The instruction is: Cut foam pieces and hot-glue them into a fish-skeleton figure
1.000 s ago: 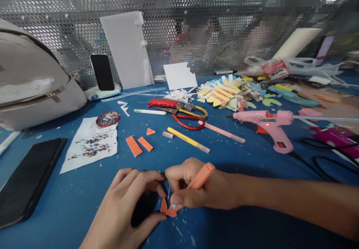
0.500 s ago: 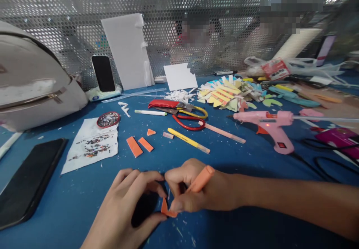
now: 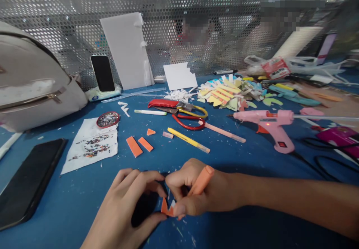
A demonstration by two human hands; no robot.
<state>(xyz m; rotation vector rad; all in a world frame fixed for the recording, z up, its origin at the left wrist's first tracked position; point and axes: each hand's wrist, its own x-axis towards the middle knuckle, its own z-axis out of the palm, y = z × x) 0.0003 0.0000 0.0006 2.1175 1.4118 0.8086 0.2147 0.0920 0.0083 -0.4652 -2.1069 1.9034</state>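
Near the front of the blue table, my left hand (image 3: pixel 131 204) pinches a small zigzag foam piece (image 3: pixel 164 206) between thumb and fingertip. Its visible face is mostly orange, with a white tip on the right. My right hand (image 3: pixel 193 193) grips an orange marker (image 3: pixel 202 181), slanted down toward that piece; the marker's tip is hidden behind the thumb. Beyond my hands lie two orange strips (image 3: pixel 134 146) and a small orange scrap (image 3: pixel 150 131). A white zigzag piece (image 3: pixel 123 108) rests farther back.
A pink glue gun (image 3: pixel 269 120) lies at right, its light lit. Red-handled scissors (image 3: pixel 187 121), a utility knife (image 3: pixel 164 104) and a yellow marker (image 3: pixel 187 140) sit mid-table. Colored scraps (image 3: pixel 224 91) are heaped behind. At left are a phone (image 3: pixel 30 181) and a backpack (image 3: pixel 36 80).
My right hand and the marker have shifted very slightly, uncovering a white tip on the right of the zigzag piece. My left hand keeps its pinch in place.
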